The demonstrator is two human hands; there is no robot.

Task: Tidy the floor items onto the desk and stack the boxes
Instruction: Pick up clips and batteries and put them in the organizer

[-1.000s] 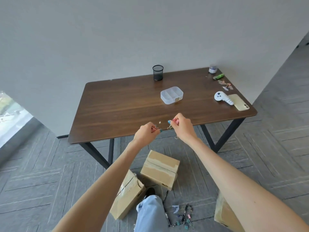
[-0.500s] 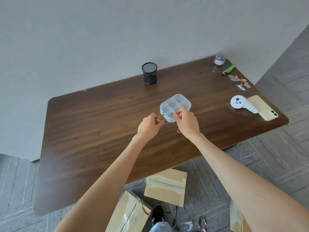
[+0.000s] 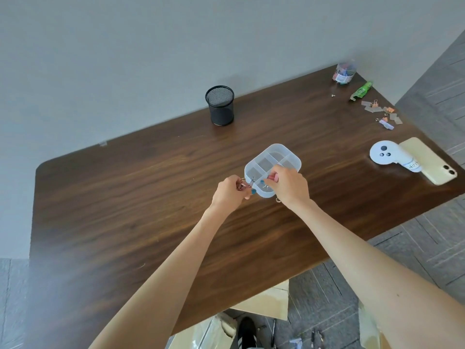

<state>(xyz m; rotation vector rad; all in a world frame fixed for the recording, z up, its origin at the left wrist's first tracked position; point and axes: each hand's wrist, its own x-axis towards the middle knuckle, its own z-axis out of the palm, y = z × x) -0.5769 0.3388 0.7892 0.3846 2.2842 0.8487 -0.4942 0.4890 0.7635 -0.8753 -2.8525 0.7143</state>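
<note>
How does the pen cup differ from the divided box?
The pen cup is black, the divided box clear. The pen cup is tall, the divided box low. The left hand and right hand hold binder clips at the divided box; the pen cup stands untouched. Both open-topped.

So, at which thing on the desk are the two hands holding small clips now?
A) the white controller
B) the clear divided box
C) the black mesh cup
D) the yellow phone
B: the left hand and the right hand both pinch clips at the near edge of the clear divided box, in the middle of the desk.
</note>
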